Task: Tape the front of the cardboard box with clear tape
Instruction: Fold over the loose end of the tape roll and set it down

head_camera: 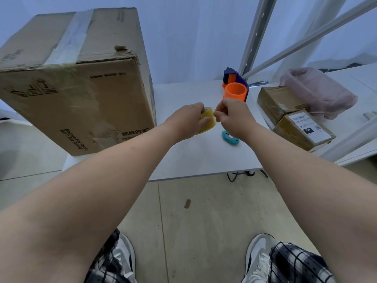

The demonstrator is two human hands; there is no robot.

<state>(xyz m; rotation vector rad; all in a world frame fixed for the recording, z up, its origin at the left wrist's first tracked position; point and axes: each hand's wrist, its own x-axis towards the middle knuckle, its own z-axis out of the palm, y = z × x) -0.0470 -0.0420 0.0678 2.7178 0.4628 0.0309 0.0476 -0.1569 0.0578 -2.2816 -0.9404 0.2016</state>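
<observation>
A large cardboard box stands on the left of the white table, a strip of old tape running along its top. My left hand grips a yellowish roll of clear tape above the table, just right of the box. My right hand touches the roll's right side, its fingertips pinched at the roll's edge. Whether it holds the tape's loose end is hidden by the fingers.
An orange and dark blue tape dispenser stands behind my hands. A small teal cutter lies on the table under my right wrist. Two taped parcels and a pink bag sit at the right, beside metal shelf posts.
</observation>
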